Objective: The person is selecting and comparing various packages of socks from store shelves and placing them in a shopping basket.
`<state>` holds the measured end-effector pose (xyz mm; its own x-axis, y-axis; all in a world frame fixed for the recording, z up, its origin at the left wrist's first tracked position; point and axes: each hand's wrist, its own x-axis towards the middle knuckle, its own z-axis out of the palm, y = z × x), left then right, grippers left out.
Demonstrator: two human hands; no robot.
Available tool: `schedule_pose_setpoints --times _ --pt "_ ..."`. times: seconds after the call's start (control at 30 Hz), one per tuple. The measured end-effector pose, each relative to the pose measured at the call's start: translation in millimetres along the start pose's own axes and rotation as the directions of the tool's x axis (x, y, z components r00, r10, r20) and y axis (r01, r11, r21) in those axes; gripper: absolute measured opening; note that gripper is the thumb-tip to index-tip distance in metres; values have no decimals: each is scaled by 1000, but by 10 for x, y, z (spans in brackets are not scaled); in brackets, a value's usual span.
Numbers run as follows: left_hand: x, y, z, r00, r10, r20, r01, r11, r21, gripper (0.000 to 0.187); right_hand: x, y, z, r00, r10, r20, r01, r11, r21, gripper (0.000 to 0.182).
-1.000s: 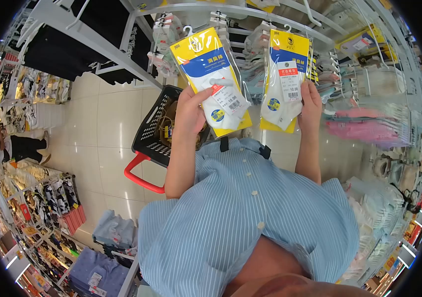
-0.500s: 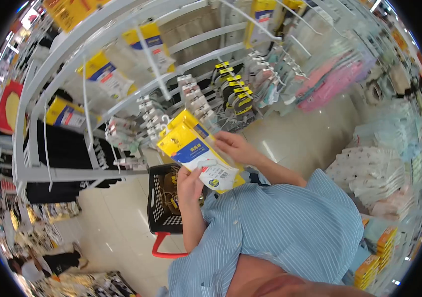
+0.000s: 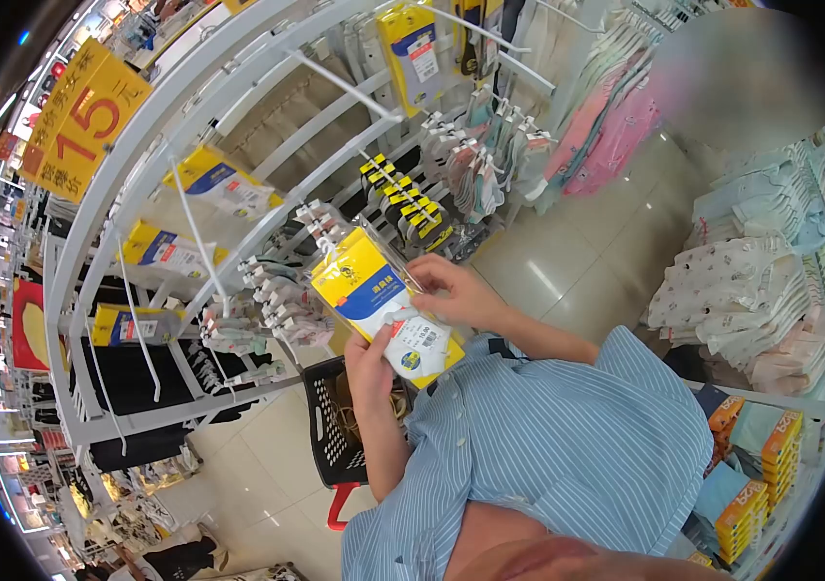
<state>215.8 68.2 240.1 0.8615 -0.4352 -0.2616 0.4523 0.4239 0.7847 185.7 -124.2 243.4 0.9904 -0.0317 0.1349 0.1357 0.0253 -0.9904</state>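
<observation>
Gripping one sock pack (image 3: 381,308) from below, the left hand (image 3: 371,365) steadies it while the right hand (image 3: 458,290) pinches its upper edge, label facing up for reading.

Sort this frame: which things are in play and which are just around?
In play:
left hand
right hand
yellow sock pack, held by both hands
black shopping basket, hanging at the left arm

Just around:
hanging sock packs on the white rack
15 price sign
pink garments
folded clothes
</observation>
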Motion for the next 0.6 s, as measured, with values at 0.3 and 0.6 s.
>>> schedule_pose_setpoints --times 0.3,0.6 --pt "287 -309 512 997 5 -81 -2 999 38 28 -7 114 -564 967 252 34 -252 934 252 23" --pt "632 -533 966 987 58 -147 -58 998 -1 30 36 277 -1204 999 -34 2 34 998 -60 27"
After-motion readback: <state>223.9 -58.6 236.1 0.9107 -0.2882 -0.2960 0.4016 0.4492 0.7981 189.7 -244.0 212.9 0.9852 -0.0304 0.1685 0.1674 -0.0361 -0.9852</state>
